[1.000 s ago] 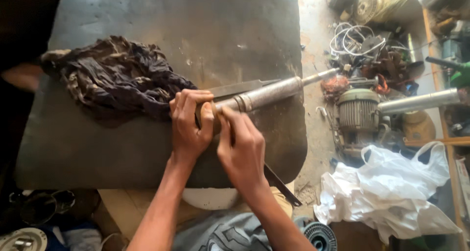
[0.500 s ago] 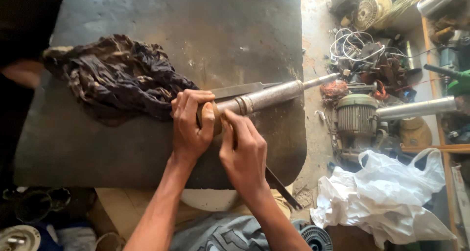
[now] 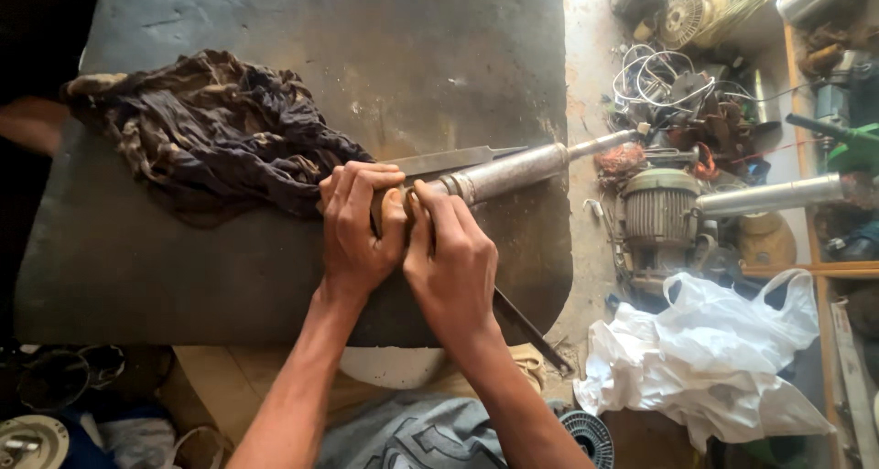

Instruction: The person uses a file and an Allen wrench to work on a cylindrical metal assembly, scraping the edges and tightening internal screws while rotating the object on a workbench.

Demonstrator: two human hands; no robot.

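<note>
A long grey metal shaft (image 3: pixel 513 171) lies across the dark work slab (image 3: pixel 275 277), its thin end sticking out past the right edge. My left hand (image 3: pixel 359 226) is wrapped around the shaft's near end. My right hand (image 3: pixel 450 266) presses against the shaft just beside it, fingers closed on the same end. A flat metal blade (image 3: pixel 453 160) lies on the slab right behind the shaft. A crumpled dark rag (image 3: pixel 215 135) sits to the left, touching my left hand's fingers. What my hands cover on the shaft is hidden.
On the floor to the right are an electric motor (image 3: pixel 657 215), wire coils (image 3: pixel 661 77), a metal tube (image 3: pixel 774 195) and a white plastic bag (image 3: pixel 710 359). A dark flat bar (image 3: pixel 531 327) pokes out under my right wrist. Clutter fills the lower left corner.
Both hands stay clamped on the shaft's near end; only the camera view shifts slightly. The shaft and rag have not moved.
</note>
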